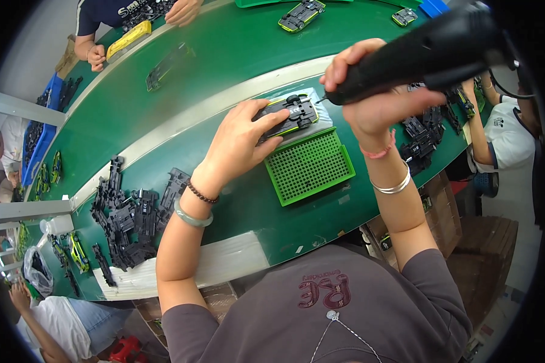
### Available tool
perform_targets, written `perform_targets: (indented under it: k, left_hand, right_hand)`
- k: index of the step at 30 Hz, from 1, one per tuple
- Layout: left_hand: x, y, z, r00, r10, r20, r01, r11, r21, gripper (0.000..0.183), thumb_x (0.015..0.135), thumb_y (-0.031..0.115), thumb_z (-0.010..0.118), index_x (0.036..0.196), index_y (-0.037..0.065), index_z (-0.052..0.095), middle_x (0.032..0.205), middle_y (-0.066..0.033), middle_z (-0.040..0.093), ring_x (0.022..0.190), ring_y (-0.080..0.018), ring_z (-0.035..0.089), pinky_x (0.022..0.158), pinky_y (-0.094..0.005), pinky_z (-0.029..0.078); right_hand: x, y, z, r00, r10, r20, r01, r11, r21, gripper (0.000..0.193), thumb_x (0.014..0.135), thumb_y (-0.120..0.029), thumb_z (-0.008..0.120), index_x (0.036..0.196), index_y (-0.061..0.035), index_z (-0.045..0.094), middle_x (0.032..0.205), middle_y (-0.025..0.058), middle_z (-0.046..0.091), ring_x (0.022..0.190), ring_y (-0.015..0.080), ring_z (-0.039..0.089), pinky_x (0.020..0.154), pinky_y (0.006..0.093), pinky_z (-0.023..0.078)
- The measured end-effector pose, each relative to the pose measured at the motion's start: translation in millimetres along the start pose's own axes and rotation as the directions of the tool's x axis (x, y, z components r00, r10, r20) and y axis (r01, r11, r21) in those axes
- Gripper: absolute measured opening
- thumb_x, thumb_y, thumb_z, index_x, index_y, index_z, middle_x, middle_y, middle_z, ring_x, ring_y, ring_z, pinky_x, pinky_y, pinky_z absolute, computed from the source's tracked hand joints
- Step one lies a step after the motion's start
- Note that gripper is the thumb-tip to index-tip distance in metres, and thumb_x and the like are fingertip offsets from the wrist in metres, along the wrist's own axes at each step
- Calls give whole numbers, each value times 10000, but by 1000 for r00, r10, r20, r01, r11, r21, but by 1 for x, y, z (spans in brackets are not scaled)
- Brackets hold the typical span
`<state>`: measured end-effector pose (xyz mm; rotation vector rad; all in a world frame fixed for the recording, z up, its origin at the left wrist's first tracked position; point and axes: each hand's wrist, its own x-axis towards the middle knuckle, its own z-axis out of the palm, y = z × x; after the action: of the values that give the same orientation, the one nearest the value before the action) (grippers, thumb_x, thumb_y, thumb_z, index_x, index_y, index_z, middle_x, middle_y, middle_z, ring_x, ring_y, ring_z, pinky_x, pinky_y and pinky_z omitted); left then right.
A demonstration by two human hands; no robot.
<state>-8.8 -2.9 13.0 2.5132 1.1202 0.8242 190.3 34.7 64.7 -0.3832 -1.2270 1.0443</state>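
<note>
Steadying belly-up toy car with our left hand, fingers partly spread across it; car lies just beyond green perforated tray. Our right hand wraps closed round black power screwdriver, bit near car's right end.

The left arm rises from the lower edge, bent at the elbow, and its wrist leads into the left hand, which reaches toward the right, back upward. Its index finger stretches forward, the thumb lies nearer the body, and the grip is curved. The right arm slants up and leftward; the right hand is raised, fingers curled, one digit blurred. The hands stand apart.
</note>
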Motion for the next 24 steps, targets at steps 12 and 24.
perform_targets:
  k: [12,24]
  left_hand:
    - [0,0,1,1000,-3,-2,3,1000,-1,446,700,140,706,1130,130,586,1109,-159,526,1013,-327,510,853,-389,440]
    - [2,-2,-1,1000,-4,17,5,1000,-13,433,704,134,702,1122,116,590,1114,-152,529,1024,-324,505,859,-387,438]
  right_hand:
    - [-6,28,-6,996,82,-34,-86,983,-160,959,572,-911,235,782,-9,485,554,99,516,496,186,520,465,273,435]
    - [-1,43,0,995,97,-11,-97,974,-207,800,789,-742,314,639,15,527,486,55,503,422,110,502,400,223,395]
